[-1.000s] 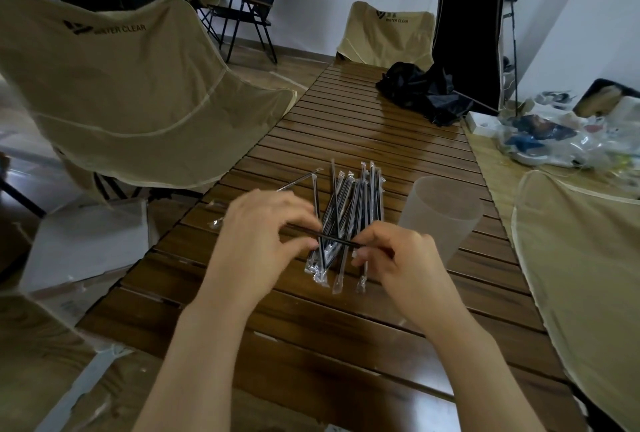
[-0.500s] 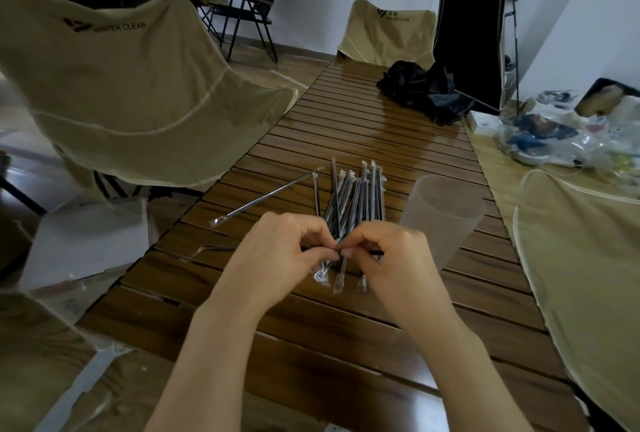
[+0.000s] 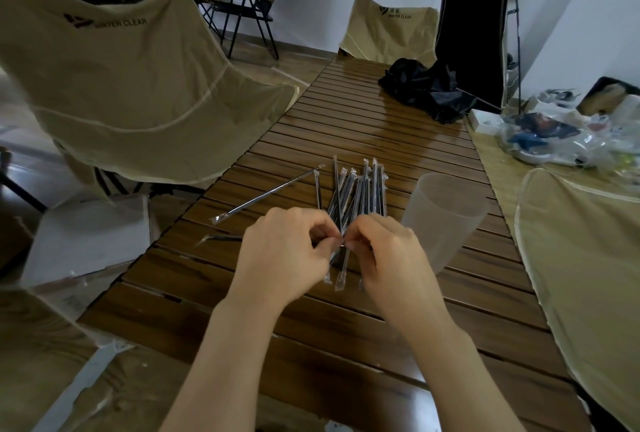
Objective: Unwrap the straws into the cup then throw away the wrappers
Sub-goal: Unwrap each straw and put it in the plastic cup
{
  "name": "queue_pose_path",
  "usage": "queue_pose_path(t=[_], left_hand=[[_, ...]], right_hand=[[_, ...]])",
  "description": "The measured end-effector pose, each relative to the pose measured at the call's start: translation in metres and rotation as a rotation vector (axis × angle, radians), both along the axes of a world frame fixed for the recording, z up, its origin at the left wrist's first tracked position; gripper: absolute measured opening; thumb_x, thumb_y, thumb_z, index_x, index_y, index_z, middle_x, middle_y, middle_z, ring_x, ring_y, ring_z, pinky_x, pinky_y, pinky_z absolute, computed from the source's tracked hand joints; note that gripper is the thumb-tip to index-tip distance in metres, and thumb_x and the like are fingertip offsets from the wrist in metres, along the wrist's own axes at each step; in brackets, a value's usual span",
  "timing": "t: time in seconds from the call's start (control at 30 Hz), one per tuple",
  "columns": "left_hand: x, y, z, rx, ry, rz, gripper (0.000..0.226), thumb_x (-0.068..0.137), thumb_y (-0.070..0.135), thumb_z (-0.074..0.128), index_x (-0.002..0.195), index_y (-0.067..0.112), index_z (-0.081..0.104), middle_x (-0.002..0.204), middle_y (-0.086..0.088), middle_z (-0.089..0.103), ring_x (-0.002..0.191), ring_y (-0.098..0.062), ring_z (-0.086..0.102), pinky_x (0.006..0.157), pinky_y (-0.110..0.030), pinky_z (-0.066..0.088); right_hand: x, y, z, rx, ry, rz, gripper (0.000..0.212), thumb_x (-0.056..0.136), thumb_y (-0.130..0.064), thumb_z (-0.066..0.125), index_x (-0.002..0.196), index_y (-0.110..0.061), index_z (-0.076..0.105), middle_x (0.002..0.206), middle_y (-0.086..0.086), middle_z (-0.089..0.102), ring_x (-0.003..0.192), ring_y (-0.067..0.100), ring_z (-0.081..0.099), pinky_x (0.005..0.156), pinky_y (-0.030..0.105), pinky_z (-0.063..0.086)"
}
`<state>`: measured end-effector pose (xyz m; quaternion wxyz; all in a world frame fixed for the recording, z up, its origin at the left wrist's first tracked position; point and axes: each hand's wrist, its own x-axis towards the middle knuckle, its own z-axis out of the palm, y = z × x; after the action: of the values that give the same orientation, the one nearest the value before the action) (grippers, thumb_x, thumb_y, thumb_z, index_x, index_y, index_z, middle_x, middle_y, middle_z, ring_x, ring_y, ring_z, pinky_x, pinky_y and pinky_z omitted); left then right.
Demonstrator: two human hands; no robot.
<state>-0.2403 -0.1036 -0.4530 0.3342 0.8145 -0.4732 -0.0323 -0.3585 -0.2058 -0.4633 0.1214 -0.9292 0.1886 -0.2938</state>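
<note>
Both hands (image 3: 341, 248) pinch one wrapped straw (image 3: 221, 238) over the straw pile (image 3: 356, 189).

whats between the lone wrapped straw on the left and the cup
In the head view, the bundle of wrapped straws lies between the lone straw and the cup, on the table.

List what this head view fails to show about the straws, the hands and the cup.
- Held straw: only its left tip shows; the left hand and right hand cover the rest.
- Tear in its wrapper: too small between the fingertips.
- Pile of wrapped straws: count unclear, overlapping and partly behind both hands.
- Cup: inside unreadable through its frosted wall.
</note>
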Motion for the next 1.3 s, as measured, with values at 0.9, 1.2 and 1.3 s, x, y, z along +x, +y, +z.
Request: queue_pose_path(t=[0.9,1.2,1.3], left_hand=[[-0.007,-0.006,0.002,-0.005,-0.087,0.192,0.003,0.088,0.042,0.065,0.090,0.040,0.067,0.084,0.021,0.066,0.091,0.002,0.055,0.090,-0.026,0.021],[0.007,0.000,-0.003,-0.019,-0.001,0.238,0.008,0.087,0.043,0.067,0.080,0.042,0.062,0.078,0.024,0.062,0.079,0.013,0.046,0.088,-0.024,0.016],[0.014,0.004,-0.003,-0.025,0.004,0.219,0.011,0.086,0.044,0.068,0.078,0.042,0.062,0.077,0.026,0.062,0.080,0.016,0.044,0.090,-0.024,0.015]], right_hand=[[0.001,0.004,0.003,-0.167,0.023,-0.028,0.017,0.078,-0.005,0.068,0.086,-0.019,0.061,0.084,-0.005,0.060,0.080,0.013,0.050,0.070,0.028,0.041],[0.001,0.001,0.004,-0.042,-0.148,-0.007,0.011,0.085,-0.006,0.054,0.085,-0.016,0.060,0.083,-0.008,0.054,0.079,0.012,0.048,0.067,0.029,0.048],[-0.003,-0.010,0.004,0.023,-0.122,-0.055,0.010,0.085,-0.011,0.061,0.083,-0.021,0.062,0.081,-0.014,0.054,0.077,0.010,0.054,0.069,0.037,0.053]])
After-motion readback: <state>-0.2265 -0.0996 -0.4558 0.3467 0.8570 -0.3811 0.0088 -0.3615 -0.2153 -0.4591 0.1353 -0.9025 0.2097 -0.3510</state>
